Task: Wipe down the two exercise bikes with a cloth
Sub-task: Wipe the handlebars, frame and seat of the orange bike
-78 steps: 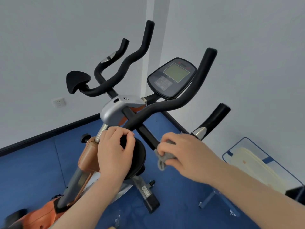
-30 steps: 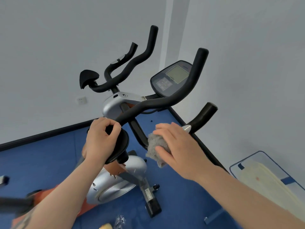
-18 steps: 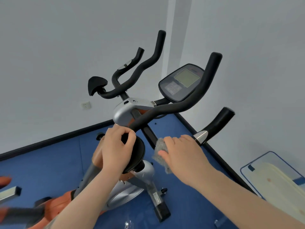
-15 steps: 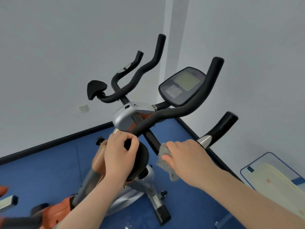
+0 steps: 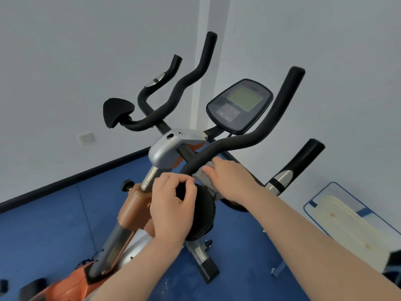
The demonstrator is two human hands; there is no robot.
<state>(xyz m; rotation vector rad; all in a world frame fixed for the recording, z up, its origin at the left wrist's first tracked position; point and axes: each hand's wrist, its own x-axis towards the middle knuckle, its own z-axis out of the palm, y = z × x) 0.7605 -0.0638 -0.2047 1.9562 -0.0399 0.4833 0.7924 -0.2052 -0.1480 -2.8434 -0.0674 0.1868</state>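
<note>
An orange and silver exercise bike [image 5: 165,148] stands in front of me, with black foam handlebars [image 5: 269,118] and a console [image 5: 239,104] with a grey screen. My left hand [image 5: 173,205] grips the round black elbow pad [image 5: 204,213] at the near end of the right handlebar. My right hand [image 5: 230,181] holds a grey cloth [image 5: 204,173] and presses it against the lower part of that handlebar, just above the pad. Part of the cloth is hidden under my fingers.
The bike stands in a corner between two white walls, on blue floor [image 5: 43,224]. A wall socket [image 5: 86,138] is on the left wall. A cream board in a blue frame [image 5: 347,218] leans at the right. The bike's front foot [image 5: 208,270] rests on the floor.
My right hand has moved the cloth up and left, from beside the stem onto the handlebar next to my left hand. My left hand keeps its grip on the pad.
</note>
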